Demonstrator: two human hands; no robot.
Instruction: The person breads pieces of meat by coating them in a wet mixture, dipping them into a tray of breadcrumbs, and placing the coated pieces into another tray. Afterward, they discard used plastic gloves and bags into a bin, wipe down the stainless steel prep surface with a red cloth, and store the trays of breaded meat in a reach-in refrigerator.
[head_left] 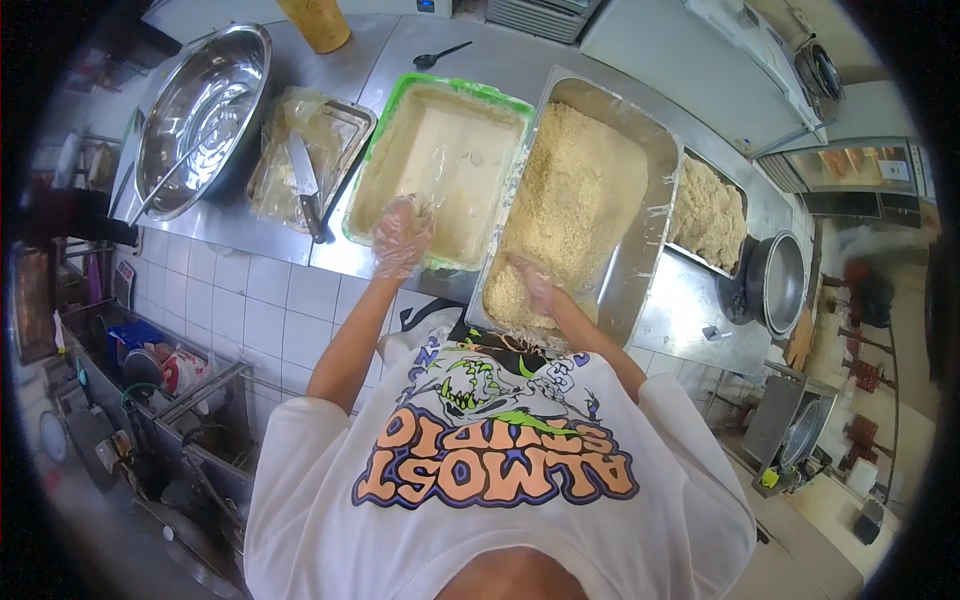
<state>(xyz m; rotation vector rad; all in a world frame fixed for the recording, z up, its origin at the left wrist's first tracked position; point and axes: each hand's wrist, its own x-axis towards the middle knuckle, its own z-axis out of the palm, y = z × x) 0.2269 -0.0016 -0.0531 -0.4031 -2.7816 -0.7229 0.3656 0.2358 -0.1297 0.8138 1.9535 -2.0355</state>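
Left hand point(404, 232), in a clear plastic glove, is at the centre of the frame, over the near left corner of a rectangular tub with a bright green rim point(470, 92). The tub contains pale, creamy liquid batter point(450, 140). The fingers point away from the wearer; whether the left grip holds anything cannot be determined.

Right hand point(535, 285) is just right of centre, at the near end of a deep rectangular stainless-steel pan point(630, 265). Its fingers are in contact with coarse, pale yellow crumbs point(580, 190), which partly hide them; the width and contents of the right grip cannot be determined. The crumbs are heaped toward the left side of the pan, leaving bare metal at the near right.

Both containers rest side by side on a stainless-steel surface point(690, 310). Right of the pan, a shallow metal tray point(705, 262) carries a heap of tan, crumb-coated pieces point(705, 215). Left of the tub, a knife with a broad steel blade and black handle point(303, 170) lies over a crumpled clear plastic bag point(275, 140). A large, shiny steel bowl point(205, 130) occupies the upper left; a small black spoon point(426, 61) lies at upper centre.
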